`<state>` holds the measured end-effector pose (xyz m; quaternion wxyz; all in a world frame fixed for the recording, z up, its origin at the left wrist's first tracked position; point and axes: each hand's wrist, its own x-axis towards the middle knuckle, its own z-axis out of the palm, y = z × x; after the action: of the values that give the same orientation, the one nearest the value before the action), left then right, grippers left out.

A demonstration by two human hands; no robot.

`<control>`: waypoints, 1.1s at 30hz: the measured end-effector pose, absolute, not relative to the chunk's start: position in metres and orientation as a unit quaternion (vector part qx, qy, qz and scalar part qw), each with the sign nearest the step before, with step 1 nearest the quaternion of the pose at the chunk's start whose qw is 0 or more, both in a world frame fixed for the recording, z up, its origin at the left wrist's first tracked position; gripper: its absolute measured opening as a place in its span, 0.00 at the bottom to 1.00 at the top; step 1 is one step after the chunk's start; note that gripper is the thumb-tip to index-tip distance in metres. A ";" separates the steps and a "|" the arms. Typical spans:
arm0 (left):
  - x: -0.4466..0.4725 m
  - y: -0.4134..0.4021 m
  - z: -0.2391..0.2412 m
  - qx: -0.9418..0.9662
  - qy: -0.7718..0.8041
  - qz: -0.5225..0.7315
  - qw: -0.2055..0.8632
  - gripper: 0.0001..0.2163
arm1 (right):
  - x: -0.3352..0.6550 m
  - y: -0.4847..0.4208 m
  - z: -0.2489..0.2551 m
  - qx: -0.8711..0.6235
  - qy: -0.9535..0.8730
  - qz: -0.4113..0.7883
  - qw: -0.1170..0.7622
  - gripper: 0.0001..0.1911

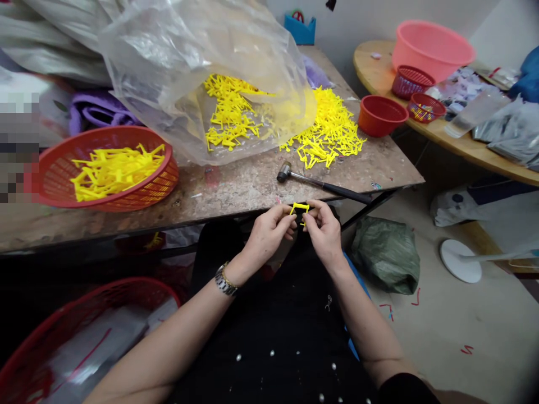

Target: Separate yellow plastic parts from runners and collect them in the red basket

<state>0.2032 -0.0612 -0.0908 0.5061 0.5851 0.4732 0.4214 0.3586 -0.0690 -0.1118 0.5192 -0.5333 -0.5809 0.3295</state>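
Between my two hands, just in front of the table's edge, is a small bent yellow plastic piece (pixel 300 206). My left hand (pixel 272 230), with a metal watch (pixel 225 280) on its wrist, pinches the piece's left end. The fingers of my right hand (pixel 324 231) are closed on its right end, where a short yellow bit pokes out below. Beyond my hands a mallet (pixel 311 182) lies on the table, its black handle pointing right. A heap of similar yellow pieces (pixel 328 126) spreads on the tabletop behind the mallet.
An orange-red basket (pixel 168 174) of yellow pieces stands at the left. A clear plastic bag (pixel 168 67) with more pieces lies beside it. A red bowl (pixel 382 115) and pink basin (pixel 433 47) are at the right. A green bag (pixel 387 255) sits on the floor.
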 end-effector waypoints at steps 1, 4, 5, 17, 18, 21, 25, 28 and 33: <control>0.203 -0.061 -0.091 0.579 0.474 0.424 0.510 0.09 | 0.357 -0.068 -0.113 -0.527 -0.571 0.344 0.527 0.15; 0.200 -0.059 -0.091 0.570 0.478 0.435 0.506 0.09 | 0.354 -0.068 -0.112 -0.510 -0.558 0.375 0.536 0.14; 0.199 -0.058 -0.091 0.572 0.481 0.438 0.499 0.09 | 0.355 -0.067 -0.111 -0.507 -0.564 0.376 0.532 0.13; 0.151 -0.013 -0.057 0.761 0.554 0.331 0.060 0.08 | 0.408 -0.024 -0.069 -0.595 -0.761 -0.061 0.250 0.13; 0.148 -0.007 -0.056 0.766 0.560 0.314 0.039 0.08 | 0.412 -0.019 -0.068 -0.598 -0.768 -0.079 0.216 0.12; 0.145 0.006 -0.057 0.768 0.578 0.277 0.005 0.09 | 0.418 -0.007 -0.070 -0.591 -0.785 -0.112 0.149 0.10; 0.149 0.014 -0.062 0.772 0.595 0.223 -0.026 0.11 | 0.421 0.002 -0.074 -0.576 -0.799 -0.126 0.118 0.10; 0.153 0.017 -0.066 0.777 0.599 0.193 -0.026 0.11 | 0.422 0.003 -0.077 -0.566 -0.807 -0.122 0.116 0.12; 0.156 0.020 -0.068 0.781 0.599 0.178 -0.024 0.10 | 0.421 -0.004 -0.080 -0.558 -0.800 -0.011 0.219 0.15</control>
<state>0.1556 0.0204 -0.0676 -0.0239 0.7805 0.5989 0.1775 0.4206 -0.0037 -0.0802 0.2195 -0.5576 -0.8005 -0.0110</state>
